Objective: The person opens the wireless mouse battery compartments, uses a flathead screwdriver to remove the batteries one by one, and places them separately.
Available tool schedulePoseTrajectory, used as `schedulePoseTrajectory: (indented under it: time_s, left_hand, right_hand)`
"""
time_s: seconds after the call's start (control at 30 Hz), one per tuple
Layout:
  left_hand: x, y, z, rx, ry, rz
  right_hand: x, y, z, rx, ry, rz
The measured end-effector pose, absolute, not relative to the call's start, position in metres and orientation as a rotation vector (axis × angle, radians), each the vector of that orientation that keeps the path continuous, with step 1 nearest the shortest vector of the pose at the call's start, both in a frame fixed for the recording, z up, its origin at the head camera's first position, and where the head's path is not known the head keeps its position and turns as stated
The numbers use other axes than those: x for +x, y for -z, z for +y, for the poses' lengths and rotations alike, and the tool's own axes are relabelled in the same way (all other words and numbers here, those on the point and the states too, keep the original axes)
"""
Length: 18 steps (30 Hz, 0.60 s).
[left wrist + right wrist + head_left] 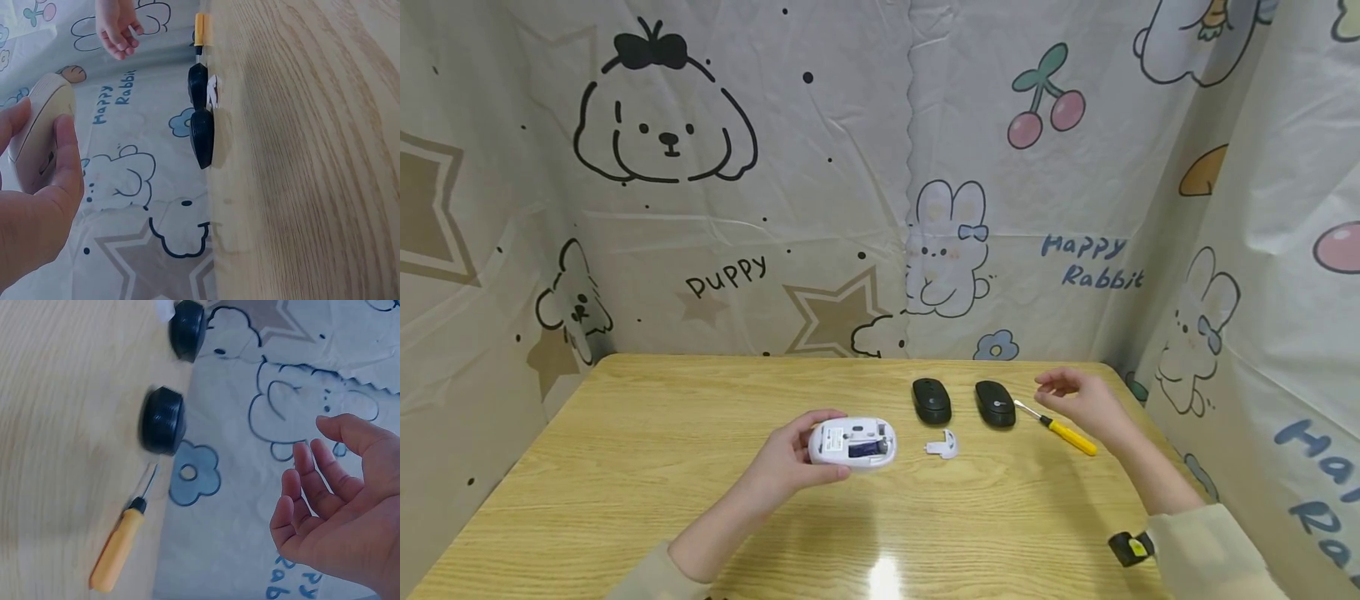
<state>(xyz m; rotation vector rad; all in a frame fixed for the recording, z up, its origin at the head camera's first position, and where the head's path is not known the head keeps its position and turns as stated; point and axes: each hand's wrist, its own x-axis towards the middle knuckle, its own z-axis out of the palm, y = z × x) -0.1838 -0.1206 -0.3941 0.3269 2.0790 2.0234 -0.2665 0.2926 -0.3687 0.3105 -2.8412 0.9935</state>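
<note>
White mouse (853, 440) is gripped above the table (647, 450) by the left hand (786, 460), thumb opposite fingers. Its label (835, 439) is too small to read; the curtain (842, 192) reads "Puppy" and "Happy Rabbit". Underside faces the head camera, long axis left to right, battery (865, 450) showing. The right hand (1081, 403), fingers loosely bent, hangs unoccupied near the screwdriver (1070, 435).

The bare right hand (347, 515), fingers loosely bent, hovers before pale printed cloth (231, 544). On the light wooden table (62, 425), a yellow-handled metal screwdriver (117, 550) points toward a rounded black mouse (162, 422), near a second black mouse (187, 331).
</note>
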Motion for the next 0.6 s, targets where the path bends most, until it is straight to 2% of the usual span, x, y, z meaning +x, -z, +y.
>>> schedulePoseTrajectory:
  time_s: [0.6]
  left_hand:
    - [-0.186,0.392,-0.117,0.326,-2.027,2.091]
  right_hand:
    - [-0.229,0.337,0.237,0.401,-0.999,-2.664]
